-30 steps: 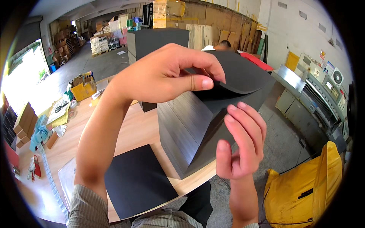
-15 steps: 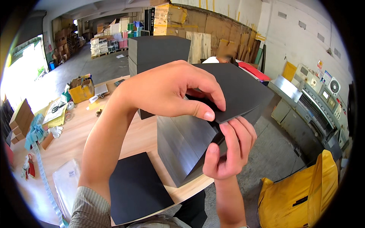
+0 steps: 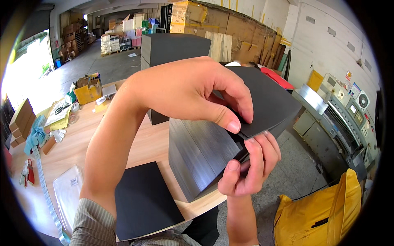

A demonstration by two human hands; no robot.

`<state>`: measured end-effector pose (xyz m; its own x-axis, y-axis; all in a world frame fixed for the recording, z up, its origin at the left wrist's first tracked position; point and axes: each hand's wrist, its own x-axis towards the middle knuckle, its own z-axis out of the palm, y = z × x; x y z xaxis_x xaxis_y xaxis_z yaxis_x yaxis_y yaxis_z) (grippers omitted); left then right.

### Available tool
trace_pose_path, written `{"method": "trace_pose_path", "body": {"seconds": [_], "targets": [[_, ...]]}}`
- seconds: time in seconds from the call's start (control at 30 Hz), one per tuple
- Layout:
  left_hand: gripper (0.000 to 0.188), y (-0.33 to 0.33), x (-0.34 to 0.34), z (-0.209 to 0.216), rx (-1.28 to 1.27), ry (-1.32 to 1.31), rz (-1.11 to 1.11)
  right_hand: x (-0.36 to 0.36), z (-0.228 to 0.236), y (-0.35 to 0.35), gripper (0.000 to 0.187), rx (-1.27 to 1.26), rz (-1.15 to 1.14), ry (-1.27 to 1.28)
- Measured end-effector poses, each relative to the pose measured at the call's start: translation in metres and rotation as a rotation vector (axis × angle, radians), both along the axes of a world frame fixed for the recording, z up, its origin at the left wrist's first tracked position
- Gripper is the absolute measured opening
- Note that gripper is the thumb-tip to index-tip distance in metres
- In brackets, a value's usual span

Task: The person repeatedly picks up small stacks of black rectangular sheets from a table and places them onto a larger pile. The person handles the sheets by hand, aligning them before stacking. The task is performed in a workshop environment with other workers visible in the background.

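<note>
A tall stack of black card sheets (image 3: pixel 271 98) stands at the table's right edge, its long grey side (image 3: pixel 201 151) facing me. My left hand (image 3: pixel 197 94) arches over the stack, with thumb and forefinger closed on the near corner of the top sheets. Just below that corner, my right hand (image 3: pixel 256 164) has curled fingers against the sheet edges, its thumb lower down by the stack's side. Several sheets are slightly lifted and parted there; how many is hidden. A separate black sheet or thin pile (image 3: pixel 150 201) lies flat on the table, beneath my left forearm.
Another tall black stack (image 3: pixel 176 49) stands behind. On the wooden table (image 3: pixel 135 151) at left lie a yellow box (image 3: pixel 88 92), scissors (image 3: pixel 62 108), a clear plastic bag (image 3: pixel 67 192) and a measuring tape (image 3: pixel 47 192). A yellow bag (image 3: pixel 318 217) and a grey machine (image 3: pixel 332 119) stand at right.
The view has shifted slightly. Both hands stay at the stack's near corner, where the top sheets now look a little more parted. My right fingers have shifted slightly along the edge.
</note>
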<state>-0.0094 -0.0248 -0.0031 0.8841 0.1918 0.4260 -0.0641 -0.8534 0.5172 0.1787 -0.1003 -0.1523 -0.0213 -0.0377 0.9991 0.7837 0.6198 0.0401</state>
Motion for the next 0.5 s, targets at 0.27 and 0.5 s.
{"method": "trace_pose_path", "body": {"seconds": [0.27, 0.5], "targets": [[0.030, 0.0005, -0.0003, -0.0051, -0.049, -0.015, -0.002, -0.0002, -0.0008, -0.0019, 0.038, -0.022, 0.018, 0.011], [0.030, 0.0012, 0.0002, -0.0068, -0.047, -0.033, -0.002, 0.0023, 0.0004, -0.0026, 0.038, -0.019, 0.012, 0.000]]}}
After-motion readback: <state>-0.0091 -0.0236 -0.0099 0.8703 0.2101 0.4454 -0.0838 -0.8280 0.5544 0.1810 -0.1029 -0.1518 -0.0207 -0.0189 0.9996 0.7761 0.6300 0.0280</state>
